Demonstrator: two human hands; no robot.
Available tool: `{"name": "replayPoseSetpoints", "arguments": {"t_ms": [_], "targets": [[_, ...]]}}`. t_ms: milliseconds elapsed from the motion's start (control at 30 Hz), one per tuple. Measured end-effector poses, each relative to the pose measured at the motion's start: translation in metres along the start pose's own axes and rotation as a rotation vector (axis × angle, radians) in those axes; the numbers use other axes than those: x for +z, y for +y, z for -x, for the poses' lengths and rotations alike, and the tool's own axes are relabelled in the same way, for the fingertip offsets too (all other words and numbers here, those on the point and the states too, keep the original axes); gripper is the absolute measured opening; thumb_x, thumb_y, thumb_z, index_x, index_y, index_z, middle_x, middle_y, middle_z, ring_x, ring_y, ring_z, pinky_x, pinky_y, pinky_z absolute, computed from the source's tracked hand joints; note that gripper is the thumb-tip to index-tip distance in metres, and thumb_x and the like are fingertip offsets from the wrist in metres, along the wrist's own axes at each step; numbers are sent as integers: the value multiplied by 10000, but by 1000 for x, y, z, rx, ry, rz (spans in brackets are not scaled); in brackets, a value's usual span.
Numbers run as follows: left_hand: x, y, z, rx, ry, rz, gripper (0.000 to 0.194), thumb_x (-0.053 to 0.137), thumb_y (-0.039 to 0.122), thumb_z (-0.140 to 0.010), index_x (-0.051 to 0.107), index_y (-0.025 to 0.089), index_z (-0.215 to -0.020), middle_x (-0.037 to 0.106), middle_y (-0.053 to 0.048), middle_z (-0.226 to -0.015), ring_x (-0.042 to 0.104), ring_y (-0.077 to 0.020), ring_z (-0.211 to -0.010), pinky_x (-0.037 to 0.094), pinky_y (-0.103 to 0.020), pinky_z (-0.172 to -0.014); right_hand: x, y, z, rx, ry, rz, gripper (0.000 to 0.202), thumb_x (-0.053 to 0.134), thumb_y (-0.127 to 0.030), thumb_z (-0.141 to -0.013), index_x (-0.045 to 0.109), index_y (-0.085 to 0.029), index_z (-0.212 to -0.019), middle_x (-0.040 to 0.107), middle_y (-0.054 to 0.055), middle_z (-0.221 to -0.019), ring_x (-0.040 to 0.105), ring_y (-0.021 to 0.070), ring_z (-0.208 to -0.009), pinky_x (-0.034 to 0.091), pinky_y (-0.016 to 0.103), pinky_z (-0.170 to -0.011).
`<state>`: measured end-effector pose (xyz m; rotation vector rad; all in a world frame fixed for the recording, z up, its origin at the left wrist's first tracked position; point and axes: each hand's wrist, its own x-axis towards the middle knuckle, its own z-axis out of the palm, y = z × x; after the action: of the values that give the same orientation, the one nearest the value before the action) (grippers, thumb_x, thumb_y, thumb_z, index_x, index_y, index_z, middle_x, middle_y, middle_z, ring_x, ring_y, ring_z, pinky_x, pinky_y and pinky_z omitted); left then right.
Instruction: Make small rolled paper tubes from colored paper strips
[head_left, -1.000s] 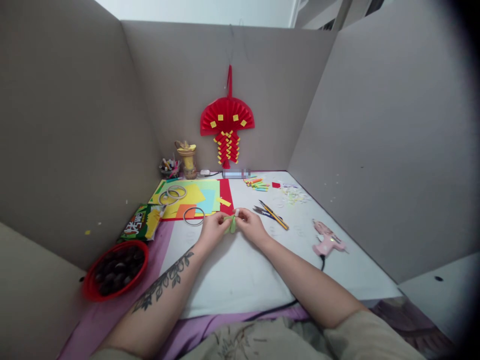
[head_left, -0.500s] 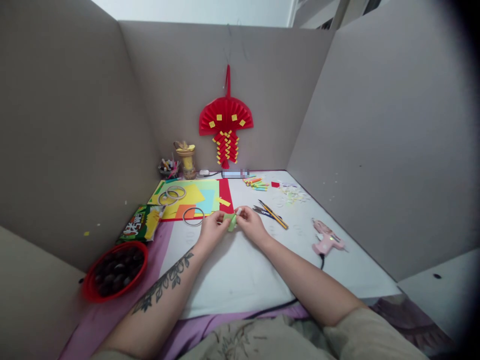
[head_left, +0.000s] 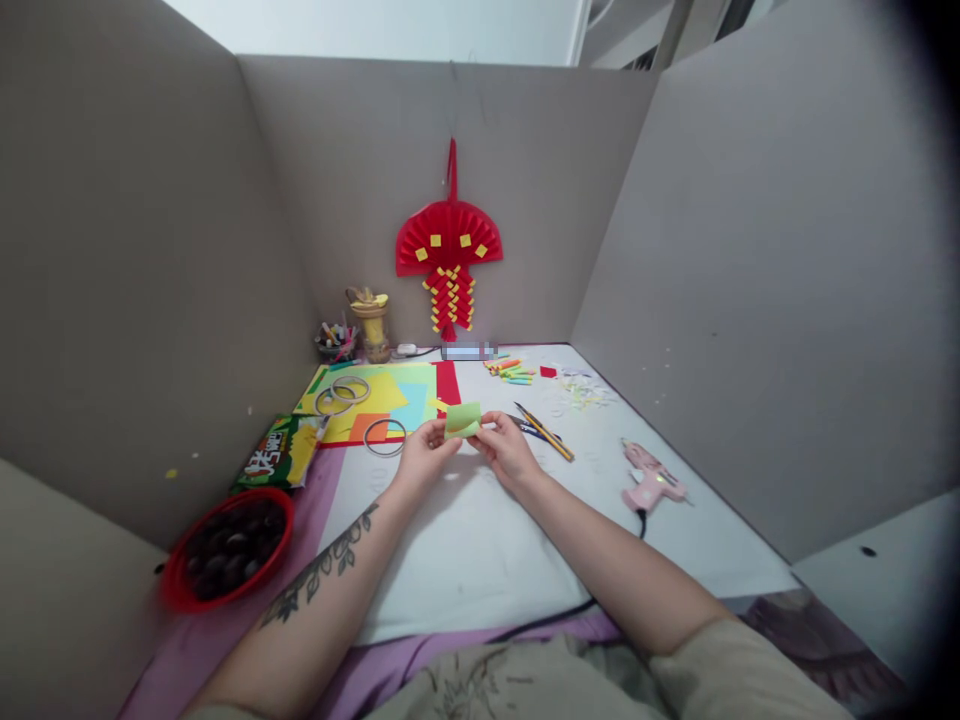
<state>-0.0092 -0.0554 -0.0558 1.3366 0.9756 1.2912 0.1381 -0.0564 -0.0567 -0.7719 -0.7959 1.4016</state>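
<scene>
A small light green paper [head_left: 463, 418] is held up over the white table top, its lower edge curled. My left hand [head_left: 426, 455] pinches its left side, and my right hand [head_left: 508, 452] grips the right side. Just left of my left hand lies a silver ring [head_left: 385, 437]. Beyond my right hand, two pencils [head_left: 545, 433] rest beside dark scissors [head_left: 525, 427], which my fingers partly hide.
Coloured paper sheets [head_left: 412, 402] lie at the back left with more rings. A snack bag [head_left: 274, 455] and a red bowl [head_left: 178, 580] of dark round items stand left. Right are a pink glue gun [head_left: 651, 478], rolled paper pieces [head_left: 510, 370] and scraps [head_left: 585, 390]. A red fan ornament [head_left: 450, 240] hangs behind.
The green paper has been opened out from a narrow, folded-looking shape into a wider, flatter piece. A small white item that was at my right fingertips no longer shows there. The view has shifted slightly.
</scene>
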Motion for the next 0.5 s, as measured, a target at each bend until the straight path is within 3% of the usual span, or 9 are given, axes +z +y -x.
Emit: {"name": "replayPoseSetpoints", "arguments": {"t_ms": [133, 367, 500], "targets": [[-4, -2, -2, -6, 64, -85, 302, 703, 321, -658, 662, 138, -896, 680, -35, -749, 580, -129, -628, 439, -235, -605, 4, 0, 5, 39, -97, 116, 346, 728, -229, -598, 559, -201, -899, 656, -2, -844, 636, 132, -730, 501, 257, -684], [-3, 1, 0, -81, 32, -74, 343, 742, 289, -609, 676, 125, -904, 697, -52, -769, 603, -143, -648, 439, -233, -606, 5, 1, 8, -50, -171, 344, 336, 665, -307, -683, 598, -214, -999, 667, 25, -947, 618, 147, -759, 503, 276, -683], [-3, 0, -1, -89, 49, -52, 335, 747, 290, -605, 672, 126, -888, 700, -51, -765, 609, -143, -651, 440, -233, -611, 1, 2, 5, -62, -139, 395, 286, 646, -332, -697, 593, -198, -944, 651, 7, -776, 591, 134, -634, 491, 268, -615]]}}
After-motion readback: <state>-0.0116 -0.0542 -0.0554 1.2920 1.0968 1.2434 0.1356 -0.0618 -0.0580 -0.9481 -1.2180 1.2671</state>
